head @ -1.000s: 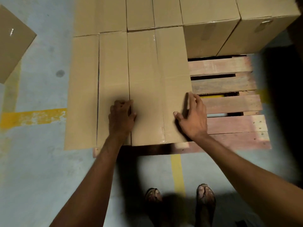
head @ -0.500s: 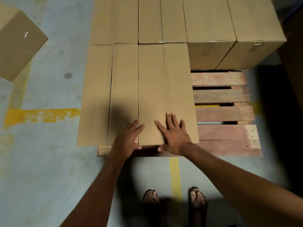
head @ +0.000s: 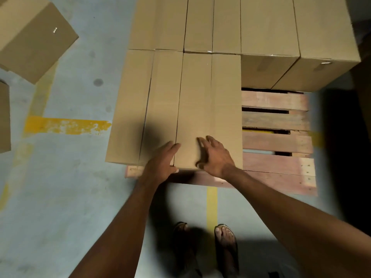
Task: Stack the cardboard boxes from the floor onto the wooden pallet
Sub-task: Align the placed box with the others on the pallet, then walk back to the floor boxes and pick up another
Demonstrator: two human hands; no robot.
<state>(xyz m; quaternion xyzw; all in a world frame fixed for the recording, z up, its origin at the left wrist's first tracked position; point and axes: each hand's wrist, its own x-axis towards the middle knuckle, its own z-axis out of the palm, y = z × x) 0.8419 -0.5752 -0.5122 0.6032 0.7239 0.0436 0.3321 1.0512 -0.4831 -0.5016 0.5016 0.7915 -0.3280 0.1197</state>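
A wooden pallet (head: 277, 141) lies on the floor with several cardboard boxes on it. The nearest box (head: 206, 101) sits at the pallet's front left, next to another box (head: 130, 105) on its left. A back row of boxes (head: 269, 27) fills the far side. My left hand (head: 161, 160) rests flat on the near top edge of the nearest box, fingers apart. My right hand (head: 215, 155) hovers just over the same edge, fingers spread and slightly blurred, gripping nothing. The pallet's front right slats are bare.
A loose cardboard box (head: 34, 37) stands on the grey floor at the upper left, with part of another box (head: 4, 117) at the left edge. Yellow floor lines (head: 66, 125) cross the concrete. My sandalled feet (head: 224, 241) stand just in front of the pallet.
My right hand came off the box's right side to its near top edge beside my left hand. Both hands slid toward me. The view pulled back a little.
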